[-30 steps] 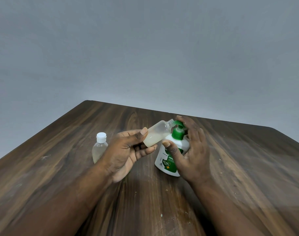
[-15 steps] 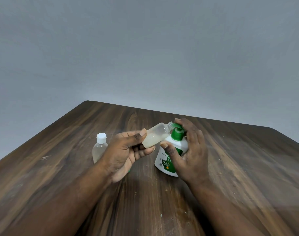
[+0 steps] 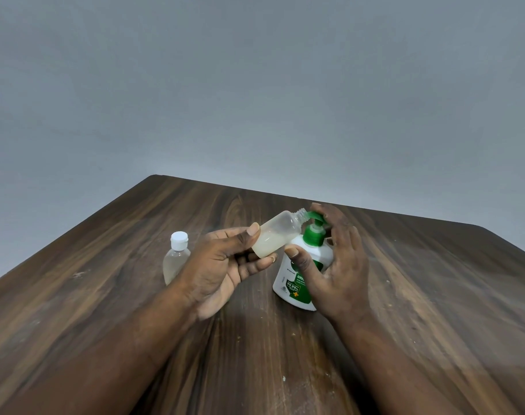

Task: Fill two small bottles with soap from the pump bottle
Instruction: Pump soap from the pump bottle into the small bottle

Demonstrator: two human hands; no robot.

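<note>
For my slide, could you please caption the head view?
Left hand holds an uncapped small bottle at the pump bottle's spout; right hand grips the pump.

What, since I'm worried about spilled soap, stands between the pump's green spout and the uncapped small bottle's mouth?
Nothing visible. The left hand holds the uncapped bottle tilted, mouth right at the green spout. The right hand grips the pump bottle, fingers behind the spout, not between.

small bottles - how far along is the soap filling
Done, apparently: the capped small bottle stands aside with pale contents. In hand: the left hand tilts the partly filled uncapped small bottle to the pump bottle spout; the right hand holds that bottle. Left: topping up, capping.
</note>
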